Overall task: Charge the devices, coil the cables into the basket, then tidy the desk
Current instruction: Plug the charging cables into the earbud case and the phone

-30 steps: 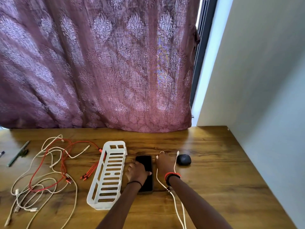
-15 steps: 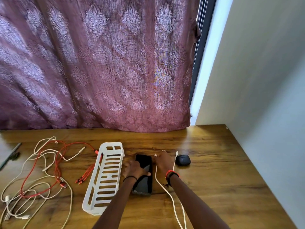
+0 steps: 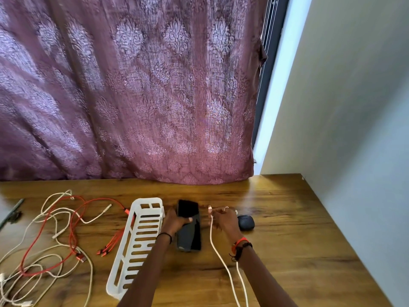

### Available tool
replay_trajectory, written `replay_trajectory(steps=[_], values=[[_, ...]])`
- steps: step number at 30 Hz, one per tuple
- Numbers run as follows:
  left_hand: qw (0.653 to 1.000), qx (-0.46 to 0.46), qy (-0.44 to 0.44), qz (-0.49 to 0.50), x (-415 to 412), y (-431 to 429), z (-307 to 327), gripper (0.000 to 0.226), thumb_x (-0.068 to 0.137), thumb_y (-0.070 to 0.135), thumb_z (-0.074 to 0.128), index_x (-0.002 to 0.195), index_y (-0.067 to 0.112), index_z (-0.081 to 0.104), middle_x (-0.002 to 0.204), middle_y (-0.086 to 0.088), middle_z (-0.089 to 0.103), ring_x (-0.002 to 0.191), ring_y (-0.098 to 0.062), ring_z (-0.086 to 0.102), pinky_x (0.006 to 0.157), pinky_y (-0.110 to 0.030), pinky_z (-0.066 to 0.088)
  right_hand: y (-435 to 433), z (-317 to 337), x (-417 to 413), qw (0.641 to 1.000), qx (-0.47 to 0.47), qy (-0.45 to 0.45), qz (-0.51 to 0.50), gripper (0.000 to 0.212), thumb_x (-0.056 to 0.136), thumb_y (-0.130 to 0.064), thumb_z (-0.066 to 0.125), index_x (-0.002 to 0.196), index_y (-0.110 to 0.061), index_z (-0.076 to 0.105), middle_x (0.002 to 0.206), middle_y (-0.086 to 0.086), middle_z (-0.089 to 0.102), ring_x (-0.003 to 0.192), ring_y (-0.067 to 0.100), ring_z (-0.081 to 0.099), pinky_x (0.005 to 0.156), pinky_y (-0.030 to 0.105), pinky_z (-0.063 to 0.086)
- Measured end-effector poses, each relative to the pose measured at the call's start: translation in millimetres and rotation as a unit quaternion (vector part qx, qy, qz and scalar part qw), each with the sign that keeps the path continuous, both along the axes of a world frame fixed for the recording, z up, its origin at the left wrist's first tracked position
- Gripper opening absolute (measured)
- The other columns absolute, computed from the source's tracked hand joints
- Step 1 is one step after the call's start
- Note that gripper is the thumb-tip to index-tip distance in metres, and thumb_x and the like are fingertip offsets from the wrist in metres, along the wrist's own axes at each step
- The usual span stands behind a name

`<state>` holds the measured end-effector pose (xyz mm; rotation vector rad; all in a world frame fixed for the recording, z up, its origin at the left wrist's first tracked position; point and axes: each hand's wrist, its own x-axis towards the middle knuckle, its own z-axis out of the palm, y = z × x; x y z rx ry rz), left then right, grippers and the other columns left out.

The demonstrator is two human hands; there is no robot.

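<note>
Purple curtain [image 3: 132, 96] hangs behind a wooden desk [image 3: 287, 251], where loose cables [image 3: 55, 240], white and red, sprawl at the left beside a white slotted basket [image 3: 137, 240] lying lengthwise away from the person. Both forearms reach forward from the near edge: the left hand [image 3: 176, 221] curls round the left edge of the phone [image 3: 188, 209], thumb across its dark screen, the phone's long axis pointing toward the curtain. Just right, the right hand [image 3: 224, 220] pinches a white cable [image 3: 218, 253] near its plug [image 3: 209, 210], which points left at the phone, with a black case [image 3: 246, 222] just beside that hand.
</note>
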<state>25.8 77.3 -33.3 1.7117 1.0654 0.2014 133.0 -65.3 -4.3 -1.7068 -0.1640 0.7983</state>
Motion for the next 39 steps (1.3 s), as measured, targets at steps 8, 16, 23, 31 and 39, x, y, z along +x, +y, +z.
replay_trajectory(steps=[8,16,23,31,39], values=[[0.962,-0.189,-0.140,0.143,21.4,30.8,35.8,0.041,0.074,0.007,0.075,0.110,-0.004,0.060,0.106,-0.017,0.065,0.100,-0.030,0.062,0.091,-0.045,0.049,1.2,28.9,3.6,0.999,0.034,0.023,0.031,0.017,0.084,-0.008,0.066,0.071,-0.006,0.055,0.055,0.005,0.061,0.032,0.008,0.054,0.030,0.016,0.033],[0.904,-0.317,-0.223,0.182,27.3,55.9,48.2,0.047,0.077,0.012,0.073,0.119,0.000,0.054,0.118,-0.018,0.061,0.112,-0.031,0.057,0.088,-0.045,0.050,-0.5,47.2,-3.7,0.993,0.059,0.041,0.092,0.018,0.078,-0.017,0.074,0.086,-0.003,0.065,0.070,0.006,0.069,0.051,0.013,0.064,0.052,0.024,0.047],[0.903,-0.319,-0.236,0.164,27.3,49.4,65.6,0.038,0.079,0.009,0.070,0.113,-0.001,0.054,0.120,-0.018,0.059,0.114,-0.031,0.056,0.094,-0.047,0.047,5.8,60.2,-12.3,0.991,0.079,0.052,0.098,0.019,0.077,-0.010,0.074,0.088,0.002,0.064,0.073,0.012,0.067,0.050,0.014,0.063,0.049,0.022,0.051],[0.907,-0.304,-0.233,0.176,30.5,40.9,66.7,0.040,0.081,0.008,0.069,0.115,-0.004,0.053,0.125,-0.022,0.057,0.115,-0.034,0.055,0.092,-0.046,0.048,5.5,60.7,-15.3,0.993,0.071,0.057,0.080,0.029,0.076,-0.007,0.074,0.096,0.011,0.063,0.073,0.013,0.068,0.051,0.015,0.064,0.058,0.026,0.055],[0.911,-0.286,-0.237,0.181,31.4,35.5,67.2,0.033,0.081,0.008,0.069,0.108,-0.001,0.054,0.123,-0.021,0.058,0.113,-0.035,0.056,0.086,-0.045,0.049,1.5,65.5,-17.8,0.990,0.083,0.057,0.096,0.013,0.077,-0.007,0.073,0.081,0.002,0.064,0.068,0.012,0.067,0.047,0.013,0.064,0.048,0.020,0.052]])
